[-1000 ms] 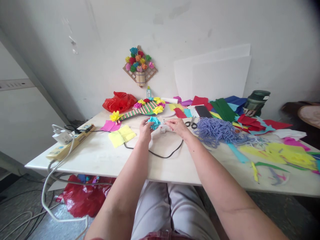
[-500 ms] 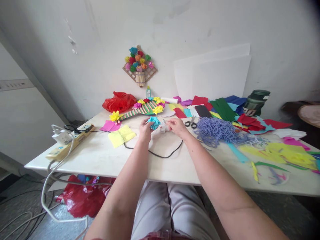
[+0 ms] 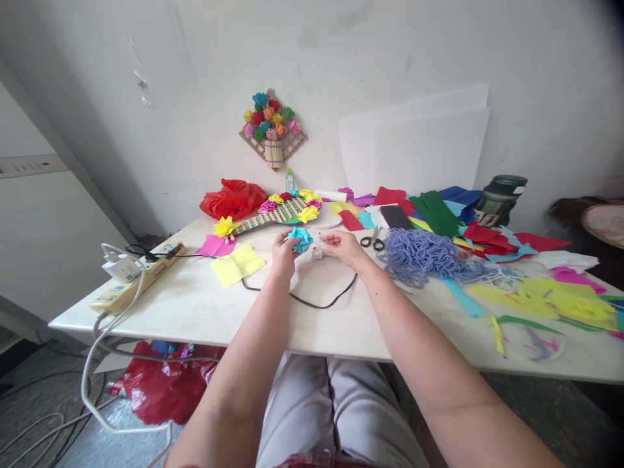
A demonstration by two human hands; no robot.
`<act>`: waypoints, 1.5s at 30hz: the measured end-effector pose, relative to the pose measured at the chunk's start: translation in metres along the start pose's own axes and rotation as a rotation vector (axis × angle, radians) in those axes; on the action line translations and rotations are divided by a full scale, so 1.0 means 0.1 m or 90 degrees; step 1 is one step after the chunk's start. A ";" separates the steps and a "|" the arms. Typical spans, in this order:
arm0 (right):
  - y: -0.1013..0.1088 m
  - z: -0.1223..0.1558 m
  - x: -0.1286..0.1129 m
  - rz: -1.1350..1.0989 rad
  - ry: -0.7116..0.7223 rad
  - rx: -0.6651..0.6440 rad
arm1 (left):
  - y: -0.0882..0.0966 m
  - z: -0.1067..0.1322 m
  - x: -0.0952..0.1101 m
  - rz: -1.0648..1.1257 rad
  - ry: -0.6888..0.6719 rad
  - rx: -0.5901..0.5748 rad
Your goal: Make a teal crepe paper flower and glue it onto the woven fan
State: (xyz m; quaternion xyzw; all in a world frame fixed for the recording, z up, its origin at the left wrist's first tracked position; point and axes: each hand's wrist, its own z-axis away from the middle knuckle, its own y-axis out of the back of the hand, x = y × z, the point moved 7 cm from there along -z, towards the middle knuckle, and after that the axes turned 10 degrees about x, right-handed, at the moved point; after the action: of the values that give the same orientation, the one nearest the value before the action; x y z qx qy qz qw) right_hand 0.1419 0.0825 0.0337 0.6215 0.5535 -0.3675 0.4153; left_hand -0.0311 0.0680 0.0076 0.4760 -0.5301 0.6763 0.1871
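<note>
My left hand (image 3: pixel 283 253) is closed around a crumpled turquoise paper flower (image 3: pixel 301 240), held just above the table. Close by on its right, my right hand (image 3: pixel 344 247) pinches a small whitish, see-through object (image 3: pixel 317 248) whose kind I cannot make out. The two held things are nearly touching. A black cord (image 3: pixel 322 305) loops on the table below my hands, and its right end passes behind my right wrist. Beyond them lies a green-and-pink woven guitar-shaped piece (image 3: pixel 273 218) trimmed with paper flowers. Black-handled scissors (image 3: pixel 373 242) rest right of my right hand.
Yellow paper squares (image 3: pixel 238 265) and a power strip (image 3: pixel 139 279) are on the left. Purple yarn (image 3: pixel 424 253), a phone (image 3: pixel 396 217), coloured crepe paper (image 3: pixel 433 213) and a dark flask (image 3: pixel 502 200) fill the right. A red plastic bag (image 3: pixel 233 198) sits at the back.
My right fingers have shifted slightly on the see-through object, which has turned a little. My left hand and the turquoise flower stay nearly where they were.
</note>
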 end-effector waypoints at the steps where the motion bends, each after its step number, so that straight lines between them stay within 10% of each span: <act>1: 0.00 -0.01 0.00 0.005 0.010 0.008 | 0.00 0.00 0.00 -0.001 0.000 -0.001; 45: -0.03 0.09 0.02 0.000 -0.137 -0.090 | 0.00 0.00 -0.01 0.010 0.003 0.004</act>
State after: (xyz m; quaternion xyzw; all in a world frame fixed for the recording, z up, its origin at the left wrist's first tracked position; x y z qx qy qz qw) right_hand 0.1395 0.0752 0.0276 0.5472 0.5303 -0.3923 0.5153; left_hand -0.0310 0.0685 0.0071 0.4711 -0.5312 0.6804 0.1814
